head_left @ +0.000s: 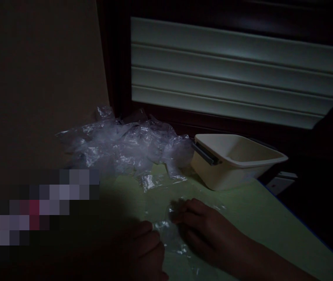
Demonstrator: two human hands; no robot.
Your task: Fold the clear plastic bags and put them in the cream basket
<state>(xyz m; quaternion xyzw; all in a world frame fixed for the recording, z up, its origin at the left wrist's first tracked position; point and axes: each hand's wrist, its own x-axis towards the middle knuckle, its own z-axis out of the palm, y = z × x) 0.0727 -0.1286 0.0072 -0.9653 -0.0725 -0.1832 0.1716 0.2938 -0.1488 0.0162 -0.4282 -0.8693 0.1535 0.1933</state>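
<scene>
In the dim head view, a small clear plastic bag (pixel 170 236) lies on the pale green tabletop between my hands. My left hand (pixel 147 249) is closed at the bag's left edge, its fingers curled. From the right, my right hand (pixel 203 224) bends its fingers onto the upper right part of the same bag, pinching it. The fingertips of both hands are partly in shadow. Just beyond them, a heap of crumpled clear plastic bags (pixel 128 144) spreads across the back of the table.
An open cream plastic bin (pixel 222 175) with a dark handle clip stands at the back right, near the table's blue edge. Behind is a slatted panel (pixel 213 70) in a dark frame. A blurred-out pale item (pixel 52 199) lies at the left. A wall (pixel 38 78) rises behind it.
</scene>
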